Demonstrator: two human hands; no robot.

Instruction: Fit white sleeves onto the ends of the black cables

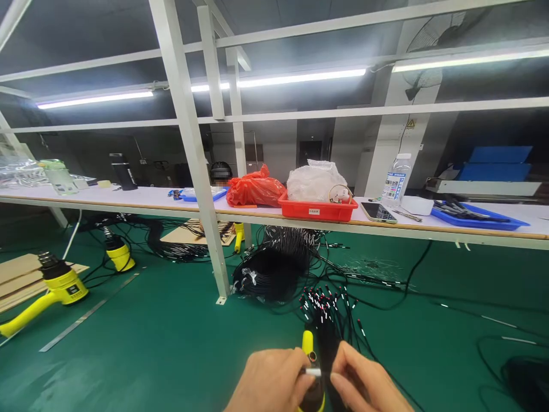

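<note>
My left hand pinches a dark cable end that carries a short white sleeve between thumb and forefinger. Close on its right, my right hand has thumb and forefinger pressed together. What is between them is too thin to name. Under both hands lies a yellow heat gun, its dark nozzle partly hidden by my fingers. Just beyond, a bundle of black cables fans out, with white and red marked tips. A larger coil of black cable lies behind it.
More heat guns rest on the green work surface at left, near a metal ruler. A white shelf post stands mid-left. The raised shelf holds a red tray, phone, bottle and blue tray.
</note>
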